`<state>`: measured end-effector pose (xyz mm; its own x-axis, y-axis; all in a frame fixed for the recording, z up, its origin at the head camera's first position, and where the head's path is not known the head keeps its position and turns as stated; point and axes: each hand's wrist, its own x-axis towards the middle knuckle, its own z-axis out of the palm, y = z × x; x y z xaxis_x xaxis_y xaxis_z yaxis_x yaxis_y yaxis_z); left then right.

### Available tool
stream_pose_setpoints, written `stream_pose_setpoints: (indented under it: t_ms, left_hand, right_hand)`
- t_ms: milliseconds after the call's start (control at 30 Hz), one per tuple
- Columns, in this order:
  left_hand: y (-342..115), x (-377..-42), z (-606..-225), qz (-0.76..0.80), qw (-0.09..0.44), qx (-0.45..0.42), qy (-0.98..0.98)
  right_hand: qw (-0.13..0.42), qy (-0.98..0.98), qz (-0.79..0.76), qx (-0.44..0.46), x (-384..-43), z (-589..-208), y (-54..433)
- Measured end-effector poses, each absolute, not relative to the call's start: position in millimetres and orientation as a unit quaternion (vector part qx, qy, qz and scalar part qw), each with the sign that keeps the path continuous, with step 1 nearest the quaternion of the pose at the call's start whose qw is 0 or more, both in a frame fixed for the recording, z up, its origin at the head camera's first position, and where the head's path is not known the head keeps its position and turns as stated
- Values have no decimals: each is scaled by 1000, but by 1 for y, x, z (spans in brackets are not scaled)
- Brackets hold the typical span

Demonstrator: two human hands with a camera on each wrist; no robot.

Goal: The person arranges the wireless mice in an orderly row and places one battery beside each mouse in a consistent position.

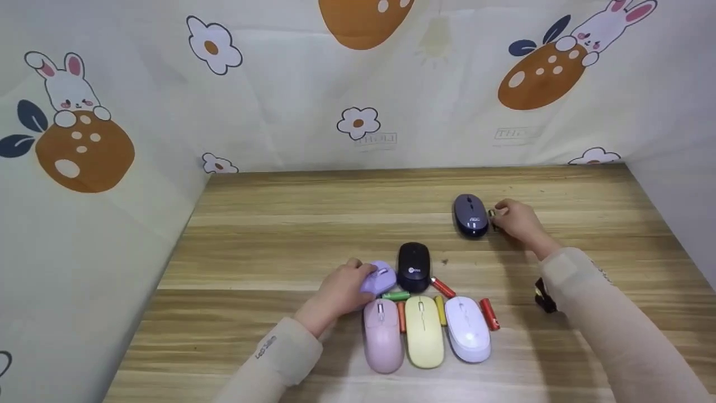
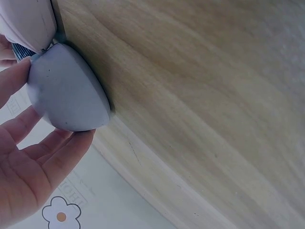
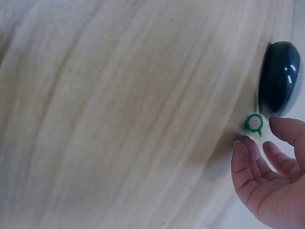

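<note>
My left hand [image 1: 342, 284] grips a small purple mouse [image 1: 382, 280] between thumb and fingers; the left wrist view shows the mouse [image 2: 69, 88] from its rounded rear, against the pink mouse [image 2: 28, 21]. My right hand [image 1: 517, 221] is at the back right, beside a dark blue-grey mouse [image 1: 471, 215]. Close to its fingertips is a small battery [image 1: 493, 219]. In the right wrist view, the green-rimmed end of this battery [image 3: 254, 122] shows just past the slightly bent fingers and thumb, with a gap visible.
A black mouse [image 1: 414, 266] stands behind a row of pink [image 1: 384, 341], yellow [image 1: 424, 336] and white [image 1: 469, 330] mice. Between and around them lie batteries: green [image 1: 396, 295], red [image 1: 443, 287], yellow [image 1: 441, 311]. A black object [image 1: 543, 296] lies partly under the right sleeve.
</note>
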<state>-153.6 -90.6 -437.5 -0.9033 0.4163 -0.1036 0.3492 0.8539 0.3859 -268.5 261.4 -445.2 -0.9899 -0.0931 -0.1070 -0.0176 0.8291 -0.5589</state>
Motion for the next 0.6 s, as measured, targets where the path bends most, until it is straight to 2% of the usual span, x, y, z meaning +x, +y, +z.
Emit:
stream_pose_setpoints:
  t_ms: [133, 367, 600]
  left_hand:
    - [-90, -155, -438, 181, 96, 200, 958]
    - [-90, -156, -439, 189, 106, 196, 956]
    - [-91, -156, -439, 193, 108, 192, 956]
  right_hand:
    - [75, 953, -291, -37, -259, -428, 260]
    - [86, 953, -273, -99, -218, -403, 250]
    - [158, 940, -256, -160, -167, -416, 232]
